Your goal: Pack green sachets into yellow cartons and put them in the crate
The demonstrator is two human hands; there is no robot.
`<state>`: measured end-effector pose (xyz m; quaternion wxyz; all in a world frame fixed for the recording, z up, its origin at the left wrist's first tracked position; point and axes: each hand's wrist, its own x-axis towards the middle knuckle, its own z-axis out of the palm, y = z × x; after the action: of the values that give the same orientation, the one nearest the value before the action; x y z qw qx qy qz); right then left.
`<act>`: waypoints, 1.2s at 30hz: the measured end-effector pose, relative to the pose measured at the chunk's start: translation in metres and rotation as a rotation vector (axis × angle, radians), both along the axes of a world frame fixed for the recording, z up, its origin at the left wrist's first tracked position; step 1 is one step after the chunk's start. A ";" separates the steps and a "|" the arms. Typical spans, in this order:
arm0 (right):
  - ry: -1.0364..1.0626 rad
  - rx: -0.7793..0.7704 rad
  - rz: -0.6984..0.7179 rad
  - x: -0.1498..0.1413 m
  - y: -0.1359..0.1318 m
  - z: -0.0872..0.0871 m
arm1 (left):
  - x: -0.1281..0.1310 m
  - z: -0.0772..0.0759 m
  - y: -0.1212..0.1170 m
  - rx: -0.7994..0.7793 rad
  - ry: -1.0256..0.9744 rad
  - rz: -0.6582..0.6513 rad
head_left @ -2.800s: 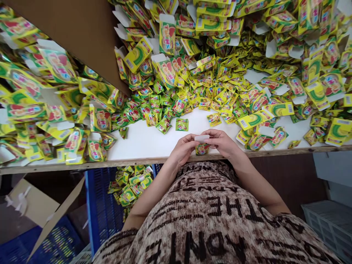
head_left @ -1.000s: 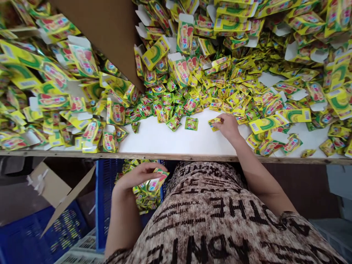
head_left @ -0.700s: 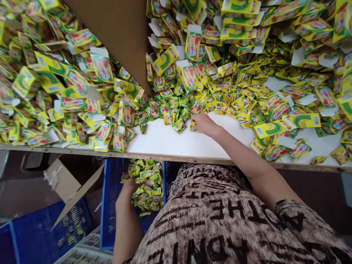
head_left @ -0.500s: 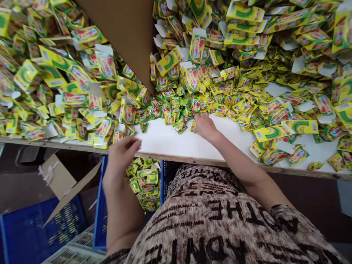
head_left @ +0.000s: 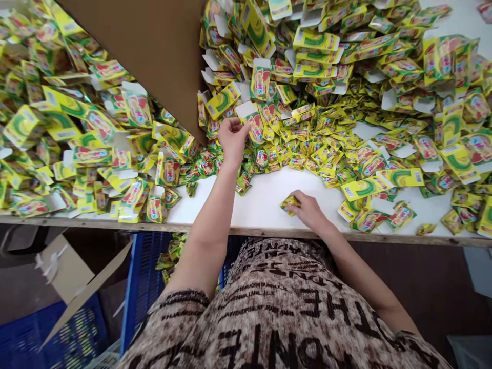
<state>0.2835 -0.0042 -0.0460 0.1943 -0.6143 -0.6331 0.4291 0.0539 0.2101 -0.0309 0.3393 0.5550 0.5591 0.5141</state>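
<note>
Left hand: the left hand (head_left: 232, 141) reaches over the table to the far side, thumb and fingers close together at the left edge of a carton; whether they grip it cannot be told.
Carton at the left hand: the carton (head_left: 257, 128) leans among others at the far side, its white flap raised and its front printed with red fruit.
Right hand: the right hand (head_left: 310, 211) is low over the near part of the table, fingers closed narrowly on a yellow sachet.
Yellow sachet: the yellow sachet (head_left: 290, 204) sticks out to the left of the fingertips, above the white tabletop (head_left: 257, 207).
Sachet heap: loose sachets (head_left: 326, 154) spread across the middle, mostly yellow, with green ones toward the left.
Carton piles: a left pile (head_left: 96, 120) and a far pile (head_left: 315, 54) stand either side of a brown cardboard panel (head_left: 165, 56).
Right of the right hand: yellow cartons (head_left: 367, 188) lie on the table, just beyond the forearm.
Below the near edge: a blue crate (head_left: 130, 292) stands at left, with yellow packs near it, partly hidden by the left arm.
</note>
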 end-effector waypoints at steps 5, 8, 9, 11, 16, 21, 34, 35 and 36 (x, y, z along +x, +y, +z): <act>0.379 0.301 -0.396 0.010 0.026 0.044 | 0.006 0.020 -0.103 -0.051 -0.148 -0.128; 0.375 0.413 -0.350 0.000 0.035 0.066 | 0.023 0.015 -0.156 -0.269 -0.083 -0.377; 0.329 0.429 -0.291 -0.003 0.035 0.066 | 0.029 0.011 -0.168 -0.333 -0.069 -0.410; 0.188 0.446 -0.175 -0.006 0.032 0.058 | 0.037 -0.001 -0.186 -0.414 -0.090 -0.401; -0.181 0.351 0.056 0.003 0.020 0.039 | 0.041 -0.017 -0.203 -0.521 -0.129 -0.414; -0.334 0.199 0.277 0.006 0.023 0.061 | 0.040 -0.013 -0.210 -0.563 -0.147 -0.442; -0.257 0.100 0.533 0.003 0.029 0.082 | 0.047 -0.019 -0.221 -0.598 -0.487 -0.587; -0.219 0.115 0.468 0.005 0.029 0.080 | 0.047 -0.020 -0.221 -0.616 -0.533 -0.600; -0.182 0.146 0.402 0.007 0.029 0.077 | 0.048 -0.021 -0.222 -0.624 -0.560 -0.605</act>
<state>0.2907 0.0245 0.0312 0.0908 -0.4962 -0.7870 0.3551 0.1015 -0.0121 -0.0518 0.7589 0.4054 0.3878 0.3306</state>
